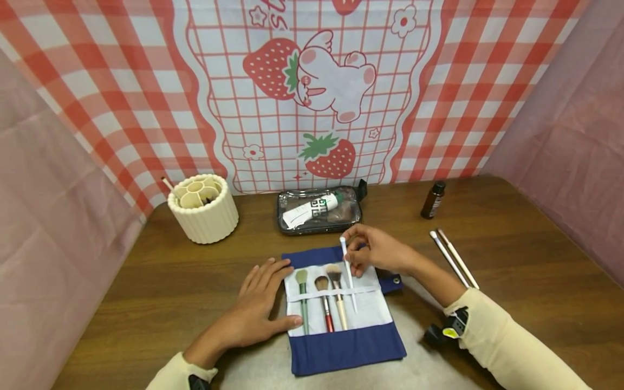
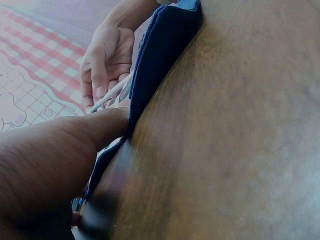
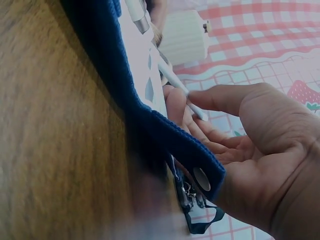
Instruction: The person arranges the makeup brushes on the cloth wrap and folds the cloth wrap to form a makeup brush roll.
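A navy brush roll (image 1: pixel 348 349) with a white lining lies unfolded on the table. My right hand (image 1: pixel 375 250) pinches a slim white makeup brush (image 1: pixel 348 266) between thumb and fingers; its handle crosses the white elastic band (image 1: pixel 312 296), over or under I cannot tell. Three brushes sit in the band: a green one (image 1: pixel 302 279), a red-handled one (image 1: pixel 327 314) and a cream-handled one (image 1: pixel 335 273). Fingers spread, my left hand (image 1: pixel 258 311) rests at the roll's left edge, thumb on the lining. The right wrist view shows the pinched brush (image 3: pixel 172 77) near the roll's snap strap (image 3: pixel 202 172).
Two slim brushes (image 1: pixel 450 260) lie on the table to the right, below a dark bottle (image 1: pixel 433 200). Behind the roll is a clear pouch (image 1: pixel 287 208) with a white tube (image 1: pixel 312 211) inside. A ribbed cream holder (image 1: pixel 207 219) stands at the back left.
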`<action>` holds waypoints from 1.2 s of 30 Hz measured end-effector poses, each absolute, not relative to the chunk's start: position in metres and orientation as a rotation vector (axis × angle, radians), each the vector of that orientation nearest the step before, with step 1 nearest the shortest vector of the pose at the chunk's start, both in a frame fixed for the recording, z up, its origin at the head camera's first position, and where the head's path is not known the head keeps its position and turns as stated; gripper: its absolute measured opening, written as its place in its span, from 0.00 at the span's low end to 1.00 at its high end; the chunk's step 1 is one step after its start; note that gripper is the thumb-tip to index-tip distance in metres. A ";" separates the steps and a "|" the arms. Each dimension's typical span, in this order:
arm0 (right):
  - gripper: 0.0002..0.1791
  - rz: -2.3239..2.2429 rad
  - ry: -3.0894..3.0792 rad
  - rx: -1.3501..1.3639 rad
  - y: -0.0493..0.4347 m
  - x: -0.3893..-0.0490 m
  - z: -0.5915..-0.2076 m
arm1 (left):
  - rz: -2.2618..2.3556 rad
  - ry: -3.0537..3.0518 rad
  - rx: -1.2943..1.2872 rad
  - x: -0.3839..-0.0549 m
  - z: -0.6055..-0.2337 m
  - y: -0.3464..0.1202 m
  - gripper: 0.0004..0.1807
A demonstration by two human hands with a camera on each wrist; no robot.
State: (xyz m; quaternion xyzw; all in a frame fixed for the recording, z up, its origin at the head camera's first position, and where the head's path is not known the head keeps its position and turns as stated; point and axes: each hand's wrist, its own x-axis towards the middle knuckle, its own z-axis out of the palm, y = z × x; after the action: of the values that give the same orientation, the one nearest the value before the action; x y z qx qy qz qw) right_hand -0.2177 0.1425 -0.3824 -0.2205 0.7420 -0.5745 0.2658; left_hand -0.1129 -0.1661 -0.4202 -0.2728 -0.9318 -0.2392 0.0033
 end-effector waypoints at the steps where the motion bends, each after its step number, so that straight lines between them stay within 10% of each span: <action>1: 0.23 -1.530 2.012 -0.602 0.143 -0.217 -0.383 | -0.750 -2.922 -0.855 -0.113 -0.420 -0.166 0.53; 36: 0.07 -0.985 2.196 -0.941 0.155 -0.211 -0.372 | -0.735 -2.902 -0.853 -0.112 -0.421 -0.165 0.54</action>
State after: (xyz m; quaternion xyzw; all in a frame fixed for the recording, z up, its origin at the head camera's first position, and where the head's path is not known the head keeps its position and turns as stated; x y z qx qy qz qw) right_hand -0.2108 0.1554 -0.3717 -0.3501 0.8170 -0.3663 0.2752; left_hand -0.1119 -0.1650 -0.4208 -0.2741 -0.9322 -0.2359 0.0143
